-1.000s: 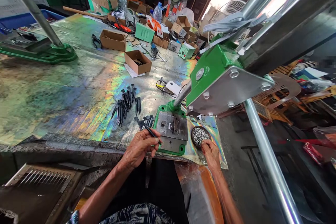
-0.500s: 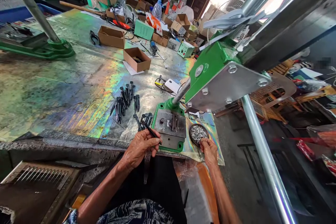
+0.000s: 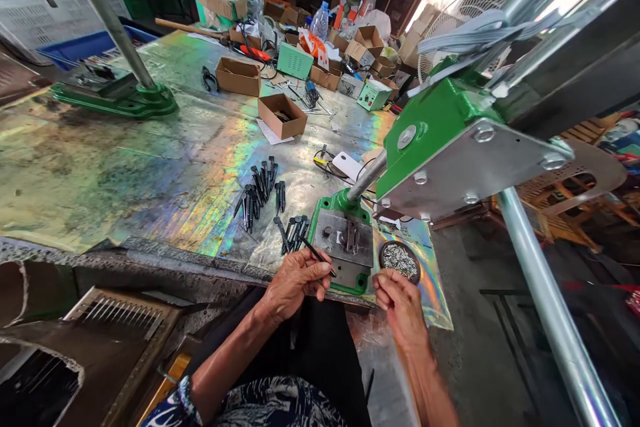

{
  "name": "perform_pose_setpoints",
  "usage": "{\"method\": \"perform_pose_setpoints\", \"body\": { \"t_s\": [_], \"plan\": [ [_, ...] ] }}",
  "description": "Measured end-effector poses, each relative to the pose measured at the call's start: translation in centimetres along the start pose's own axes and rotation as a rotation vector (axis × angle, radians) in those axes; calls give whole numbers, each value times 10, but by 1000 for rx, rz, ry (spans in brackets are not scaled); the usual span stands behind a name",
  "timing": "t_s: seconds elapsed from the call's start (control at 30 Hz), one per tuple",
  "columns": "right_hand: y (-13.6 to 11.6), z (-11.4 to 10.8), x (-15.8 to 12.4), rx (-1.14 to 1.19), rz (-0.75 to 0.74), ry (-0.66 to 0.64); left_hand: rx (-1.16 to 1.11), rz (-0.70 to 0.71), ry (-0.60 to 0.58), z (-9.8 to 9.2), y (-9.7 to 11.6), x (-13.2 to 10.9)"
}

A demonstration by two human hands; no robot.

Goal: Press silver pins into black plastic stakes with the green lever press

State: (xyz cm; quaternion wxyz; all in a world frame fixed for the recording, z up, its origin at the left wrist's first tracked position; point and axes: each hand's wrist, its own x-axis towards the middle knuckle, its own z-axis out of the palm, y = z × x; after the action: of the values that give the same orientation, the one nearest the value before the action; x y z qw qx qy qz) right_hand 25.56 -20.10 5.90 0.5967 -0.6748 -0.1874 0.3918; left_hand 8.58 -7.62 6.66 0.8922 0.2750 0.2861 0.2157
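My left hand (image 3: 299, 282) is closed around a slim black stake-like piece (image 3: 313, 249), which points up and left beside the press base. My right hand (image 3: 401, 300) pinches thumb and fingers together just in front of a round dark dish (image 3: 385, 273) of small silvery metal pieces (image 3: 400, 260); whatever the fingertips hold is too small to make out. Between the hands lies a green press base (image 3: 362, 282) with a steel plate (image 3: 327, 243) on it. Similar black pieces lie in a near pile (image 3: 296, 232) and a farther pile (image 3: 257, 188) to the left.
Over the base, at right, leans a green press head (image 3: 425, 127) with a bolted metal plate. Another green press stand (image 3: 115, 103) is at far left. Cardboard boxes (image 3: 283, 123), pliers (image 3: 210, 79) and a green control box (image 3: 295, 61) lie toward the back.
My right hand has come away from the dish toward the press base, fingers pinched. The left hand still holds the black piece. The view has turned slightly left.
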Motion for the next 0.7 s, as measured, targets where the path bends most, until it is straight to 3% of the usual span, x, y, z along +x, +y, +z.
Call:
{"method": "perform_pose_setpoints", "body": {
  "t_s": [0.13,0.23,0.7],
  "plan": [
    [-23,45,-25,65,9,-243,-115,0,-17,-1,-2,-1],
    [-29,60,-30,89,-4,-363,-168,5,-35,-2,-2,-3],
    [-18,62,-29,-50,-28,-401,-261,-15,-83,-3,-5,-7]
  ]
}}
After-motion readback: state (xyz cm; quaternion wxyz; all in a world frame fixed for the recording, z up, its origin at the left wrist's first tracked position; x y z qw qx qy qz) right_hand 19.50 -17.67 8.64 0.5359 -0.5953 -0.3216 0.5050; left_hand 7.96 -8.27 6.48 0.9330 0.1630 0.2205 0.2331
